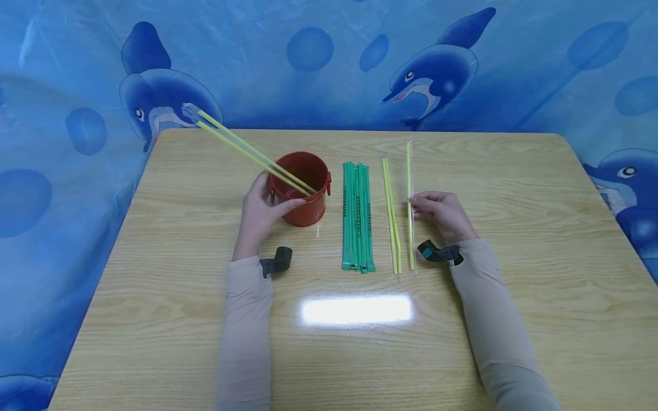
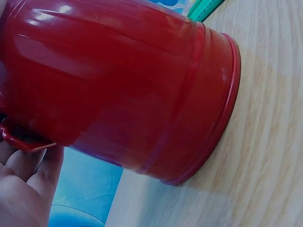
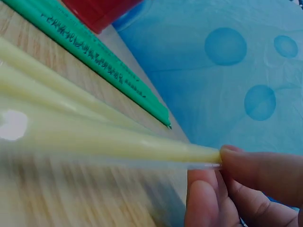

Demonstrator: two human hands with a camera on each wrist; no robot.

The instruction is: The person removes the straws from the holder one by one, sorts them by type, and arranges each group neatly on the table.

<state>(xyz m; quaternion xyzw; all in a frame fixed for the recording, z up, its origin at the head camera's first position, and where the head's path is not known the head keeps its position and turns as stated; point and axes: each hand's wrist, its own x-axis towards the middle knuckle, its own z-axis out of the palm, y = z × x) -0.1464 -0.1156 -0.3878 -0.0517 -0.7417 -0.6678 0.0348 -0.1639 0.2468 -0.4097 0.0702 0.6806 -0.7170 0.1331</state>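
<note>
My left hand (image 1: 260, 214) grips the side of a small red metal bucket (image 1: 307, 216), its thumb lying over the rim. In the left wrist view the fingers (image 2: 45, 172) are beside the bucket's handle lug (image 2: 23, 142). Two yellow drinking straws (image 1: 241, 150) in clear wrap lean out of the bucket to the upper left. Between thumb and fingertips, my right hand (image 1: 443, 214) pinches a clear-wrapped yellow straw (image 1: 410, 242), which also shows in the right wrist view (image 3: 142, 142). Just left of it lie more wrapped yellow straws (image 1: 393, 228).
A row of several green-wrapped straws (image 1: 358, 217) with dark print lies between the bucket and the yellow straws. The wooden table (image 1: 154, 297) meets a blue dolphin-print cloth (image 1: 339, 97) at its back edge. Light glares on the tabletop near the front middle.
</note>
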